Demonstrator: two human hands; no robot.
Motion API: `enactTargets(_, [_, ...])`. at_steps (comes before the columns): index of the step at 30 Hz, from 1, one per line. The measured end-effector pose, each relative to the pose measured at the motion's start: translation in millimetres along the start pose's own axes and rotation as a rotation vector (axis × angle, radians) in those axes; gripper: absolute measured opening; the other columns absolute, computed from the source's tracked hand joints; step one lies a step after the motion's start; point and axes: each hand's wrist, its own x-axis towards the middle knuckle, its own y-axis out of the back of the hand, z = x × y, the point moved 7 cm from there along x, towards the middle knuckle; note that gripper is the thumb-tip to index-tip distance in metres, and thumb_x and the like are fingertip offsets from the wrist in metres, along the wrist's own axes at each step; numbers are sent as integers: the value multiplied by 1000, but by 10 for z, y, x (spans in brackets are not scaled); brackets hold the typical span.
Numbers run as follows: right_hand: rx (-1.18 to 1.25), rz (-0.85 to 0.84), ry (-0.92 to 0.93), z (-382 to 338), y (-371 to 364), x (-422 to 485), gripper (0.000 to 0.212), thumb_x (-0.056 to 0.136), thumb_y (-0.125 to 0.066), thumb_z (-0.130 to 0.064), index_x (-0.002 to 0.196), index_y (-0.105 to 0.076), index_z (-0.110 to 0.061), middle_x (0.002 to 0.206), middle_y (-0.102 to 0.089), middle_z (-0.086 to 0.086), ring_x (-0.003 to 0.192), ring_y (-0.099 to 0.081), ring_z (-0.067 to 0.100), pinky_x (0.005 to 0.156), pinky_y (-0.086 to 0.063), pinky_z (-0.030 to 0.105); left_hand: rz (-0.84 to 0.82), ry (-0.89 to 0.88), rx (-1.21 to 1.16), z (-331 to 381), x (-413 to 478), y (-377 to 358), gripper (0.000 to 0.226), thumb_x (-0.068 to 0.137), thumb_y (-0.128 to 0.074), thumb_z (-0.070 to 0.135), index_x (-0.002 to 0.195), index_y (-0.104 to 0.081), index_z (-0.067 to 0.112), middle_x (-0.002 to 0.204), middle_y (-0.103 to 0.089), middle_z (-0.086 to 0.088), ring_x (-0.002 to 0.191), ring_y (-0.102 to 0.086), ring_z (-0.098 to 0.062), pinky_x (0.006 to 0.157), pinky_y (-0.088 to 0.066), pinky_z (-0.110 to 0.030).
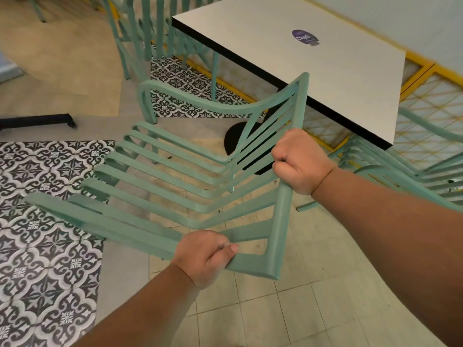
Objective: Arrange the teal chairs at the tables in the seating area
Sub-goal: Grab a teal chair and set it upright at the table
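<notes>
The left hand [204, 256] wraps the side rail of the teal slatted metal chair [175, 176], and the right hand [302, 162] fists its top rail, just beside the white black-edged tabletop [325, 83]. Swung carelessly, the backrest corner could strike that edge

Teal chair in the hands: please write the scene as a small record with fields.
held: teal slatted chair, beside the table
left hand: grips the near armrest
right hand: grips the backrest's top rail
table: white top, black edge, purple sticker
others: teal chair past the table; another teal chair at right
floor: patterned tiles, plain tiles
</notes>
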Motion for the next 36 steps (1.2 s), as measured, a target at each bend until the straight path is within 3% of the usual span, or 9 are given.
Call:
enactTargets(5, [-49,-24,-76,-164,-5,-204,33,75,-39,-30,48,-31,-12,43,-29,4,43,-26,27,55,-28,36,-63,-48,-36,-84,-112,93,48,85,-34,59,55,-39,23,55,-45,2,57,-50,-18,58,-45,-42])
enactTargets(11, [-68,1,-188,-343,-5,-408,31,74,-38,-32,51,-22,-17,45,-23,5,45,-23,27,57,-22,34,-112,-78,-60,-216,-221,197,53,84,-39,58,64,-59,13,60,-58,-4,60,-56,-21,60,-47,-43])
enactTargets(15, [-76,31,-255,-524,4,-494,34,74,-36,-34,50,-17,-21,45,-16,-4,45,-18,20,59,-17,33,-121,-102,-66,-302,-301,352,49,84,-40,58,64,-58,16,59,-57,-1,59,-56,-24,58,-48,-46])
enactTargets(20, [-116,47,-372,-774,-10,-541,38,78,-35,-36,47,-18,-21,43,-18,-6,44,-22,17,64,-18,32,-158,-153,-87,-446,-351,567,26,87,-44,54,65,-46,41,56,-44,18,53,-45,-2,51,-38,-31])
enactTargets(22, [-121,37,-419,-844,-40,-555,39,78,-33,-38,46,-21,-20,43,-21,-5,46,-25,18,66,-19,33,-158,-163,-118,-504,-348,652,30,89,-44,58,66,-42,39,57,-41,15,52,-45,-8,49,-39,-36])
enactTargets(25, [-121,33,-470,-929,-76,-544,39,79,-31,-39,46,-25,-20,44,-25,-6,49,-27,17,68,-21,34,-173,-182,-157,-559,-360,754,42,93,-33,75,65,-42,44,57,-42,17,52,-44,-2,50,-36,-33])
enactTargets(30, [-104,85,-472,-959,-73,-528,37,78,-34,-37,46,-24,-22,45,-24,-8,50,-29,17,69,-21,33,-218,-184,-140,-549,-373,816,51,93,-30,75,66,-45,34,59,-46,10,54,-50,-13,50,-40,-39])
enactTargets(33, [-80,86,-455,-950,-72,-536,36,78,-34,-36,46,-23,-23,45,-25,-8,50,-27,15,69,-21,33,-323,-107,-63,-536,-403,790,52,90,-37,62,67,-55,19,62,-53,2,60,-55,-19,59,-47,-48])
enactTargets(36, [-54,58,-449,-944,-67,-528,35,78,-34,-36,46,-27,-23,46,-29,-7,50,-31,15,69,-24,34,-413,154,-56,-386,-454,894,64,76,-43,81,74,-65,20,74,-62,-1,77,-61,-20,79,-51,-51])
